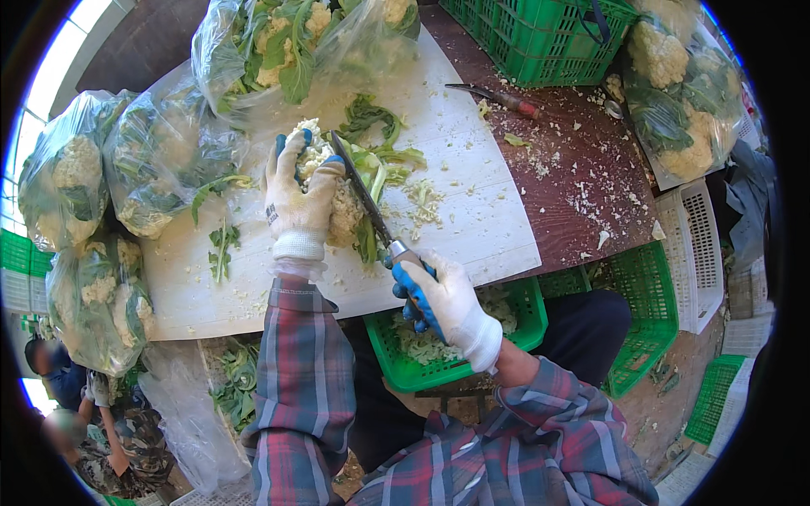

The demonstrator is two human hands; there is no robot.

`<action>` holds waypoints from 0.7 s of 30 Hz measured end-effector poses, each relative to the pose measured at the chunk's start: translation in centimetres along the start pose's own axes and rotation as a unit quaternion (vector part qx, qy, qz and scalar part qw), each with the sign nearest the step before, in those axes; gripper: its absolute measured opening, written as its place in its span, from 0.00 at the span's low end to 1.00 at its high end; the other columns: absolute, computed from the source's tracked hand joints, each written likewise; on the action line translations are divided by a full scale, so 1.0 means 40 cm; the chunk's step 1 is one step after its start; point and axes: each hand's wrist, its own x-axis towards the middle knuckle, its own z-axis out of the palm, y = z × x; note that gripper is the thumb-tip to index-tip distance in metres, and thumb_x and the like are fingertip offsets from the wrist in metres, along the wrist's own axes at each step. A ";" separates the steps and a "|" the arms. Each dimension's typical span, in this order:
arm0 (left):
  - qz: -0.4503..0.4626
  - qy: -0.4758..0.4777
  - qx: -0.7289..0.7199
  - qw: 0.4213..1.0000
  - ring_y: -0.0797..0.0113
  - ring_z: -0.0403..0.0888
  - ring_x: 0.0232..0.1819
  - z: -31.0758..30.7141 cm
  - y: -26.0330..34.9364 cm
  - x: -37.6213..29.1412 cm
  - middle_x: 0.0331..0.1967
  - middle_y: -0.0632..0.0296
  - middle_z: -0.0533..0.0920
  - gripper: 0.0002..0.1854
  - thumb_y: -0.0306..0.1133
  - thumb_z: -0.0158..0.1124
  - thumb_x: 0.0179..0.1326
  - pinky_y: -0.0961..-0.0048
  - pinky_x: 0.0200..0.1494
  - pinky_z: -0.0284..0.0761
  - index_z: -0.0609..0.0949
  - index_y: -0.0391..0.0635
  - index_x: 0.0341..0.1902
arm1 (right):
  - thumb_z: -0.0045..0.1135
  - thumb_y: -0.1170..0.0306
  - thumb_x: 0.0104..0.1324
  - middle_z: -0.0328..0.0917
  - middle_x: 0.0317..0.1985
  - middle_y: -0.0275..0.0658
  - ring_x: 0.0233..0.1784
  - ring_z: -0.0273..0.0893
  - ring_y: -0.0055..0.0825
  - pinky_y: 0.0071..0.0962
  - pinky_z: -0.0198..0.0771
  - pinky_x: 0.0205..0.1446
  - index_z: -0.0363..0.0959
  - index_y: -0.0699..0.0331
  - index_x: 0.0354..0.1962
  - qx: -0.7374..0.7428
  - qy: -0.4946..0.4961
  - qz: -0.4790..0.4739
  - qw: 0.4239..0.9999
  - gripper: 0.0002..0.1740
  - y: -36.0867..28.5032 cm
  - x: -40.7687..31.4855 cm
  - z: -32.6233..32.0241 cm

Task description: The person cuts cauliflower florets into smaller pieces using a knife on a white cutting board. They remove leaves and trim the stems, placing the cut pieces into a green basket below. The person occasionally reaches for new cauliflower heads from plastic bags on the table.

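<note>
My left hand (297,190), in a white glove with blue-coated fingers, grips a cauliflower head (345,212) on the white board (455,234). A similar glove covers my right hand (436,297), which is closed around the handle of a long-bladed knife (364,183). The dark blade runs along the right side of the cauliflower, beside its green leaves (373,167). My fingers hide part of the cauliflower, and whether the edge has entered it cannot be seen. Loose trimmed leaves (370,120) and pale crumbs lie around it.
Plastic bags of cauliflower (171,145) crowd the board's left and far sides. A second, curved knife (500,100) lies on the brown tabletop (569,190), near a green crate (544,44). Below the edge sits a green basket (395,373) of florets. Two people (107,430) are at lower left.
</note>
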 end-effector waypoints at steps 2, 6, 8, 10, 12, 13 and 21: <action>-0.005 0.004 -0.043 0.999 0.46 0.72 0.72 0.000 -0.028 0.008 0.72 0.45 0.74 0.33 0.39 0.78 0.55 0.58 0.74 0.66 0.82 0.48 0.67 | 0.59 0.57 0.77 0.75 0.29 0.30 0.23 0.69 0.15 0.21 0.68 0.25 0.77 0.64 0.50 0.000 -0.006 0.030 1.000 0.18 -0.022 0.010 -0.008; -0.009 0.000 0.003 1.000 0.57 0.75 0.68 -0.007 -0.004 0.014 0.67 0.51 0.77 0.28 0.31 0.69 0.61 0.64 0.72 0.69 0.81 0.44 0.67 | 0.59 0.56 0.77 0.74 0.28 0.30 0.21 0.69 0.16 0.20 0.65 0.22 0.77 0.64 0.47 -0.006 0.008 0.017 1.000 0.18 -0.026 0.045 0.008; -0.018 -0.009 0.013 1.000 0.58 0.75 0.68 -0.006 -0.007 0.024 0.66 0.51 0.78 0.28 0.33 0.69 0.61 0.63 0.72 0.69 0.81 0.43 0.67 | 0.59 0.56 0.77 0.74 0.28 0.30 0.20 0.69 0.16 0.21 0.63 0.21 0.76 0.64 0.45 -0.015 0.010 -0.002 1.000 0.18 -0.017 0.070 0.015; -0.008 -0.009 -0.017 1.000 0.57 0.75 0.68 -0.014 -0.032 0.024 0.66 0.50 0.78 0.28 0.34 0.69 0.61 0.62 0.72 0.69 0.81 0.44 0.66 | 0.58 0.55 0.77 0.74 0.27 0.30 0.19 0.68 0.16 0.21 0.62 0.20 0.76 0.63 0.43 -0.005 0.011 0.031 0.999 0.17 -0.043 0.061 0.029; 0.007 -0.009 -0.056 0.998 0.47 0.72 0.71 -0.019 -0.046 0.015 0.71 0.46 0.75 0.32 0.39 0.77 0.54 0.58 0.73 0.68 0.83 0.48 0.64 | 0.58 0.55 0.77 0.72 0.25 0.29 0.18 0.66 0.16 0.22 0.60 0.19 0.75 0.61 0.40 -0.004 0.013 0.066 0.998 0.17 -0.078 0.035 0.038; 0.002 -0.007 -0.043 0.999 0.47 0.72 0.72 -0.016 -0.046 0.012 0.71 0.46 0.75 0.32 0.40 0.77 0.53 0.57 0.73 0.67 0.83 0.48 0.64 | 0.58 0.55 0.77 0.73 0.25 0.30 0.18 0.68 0.17 0.22 0.61 0.19 0.76 0.61 0.41 -0.015 0.012 0.047 0.999 0.17 -0.066 0.053 0.037; -0.019 -0.044 -0.010 0.999 0.47 0.69 0.74 -0.017 -0.043 0.034 0.73 0.48 0.74 0.32 0.43 0.77 0.56 0.57 0.74 0.67 0.83 0.48 0.65 | 0.59 0.51 0.76 0.72 0.23 0.31 0.17 0.67 0.19 0.25 0.58 0.15 0.76 0.60 0.36 -0.050 0.024 0.041 0.998 0.20 -0.094 0.151 0.065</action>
